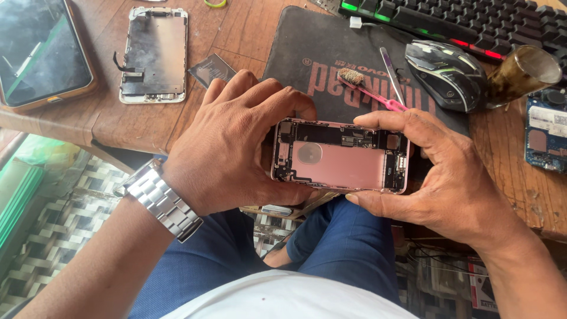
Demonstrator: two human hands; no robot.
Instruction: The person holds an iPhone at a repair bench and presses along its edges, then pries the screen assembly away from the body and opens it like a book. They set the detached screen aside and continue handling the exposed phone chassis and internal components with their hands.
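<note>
Both hands, the left hand (227, 145) and the right hand (443, 171), clasp the opened pink phone shell (341, 156) by its ends above the bench (236, 35) edge, apparently inspecting its inside, and any next move likely needs one hand freed for the brush (369, 88).

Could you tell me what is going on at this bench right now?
A person holds an opened pink phone housing with both hands, the left hand gripping one end and the right hand the other, its inside facing up. On the wooden table lie a detached screen panel, a pink toothbrush and a computer mouse.
</note>
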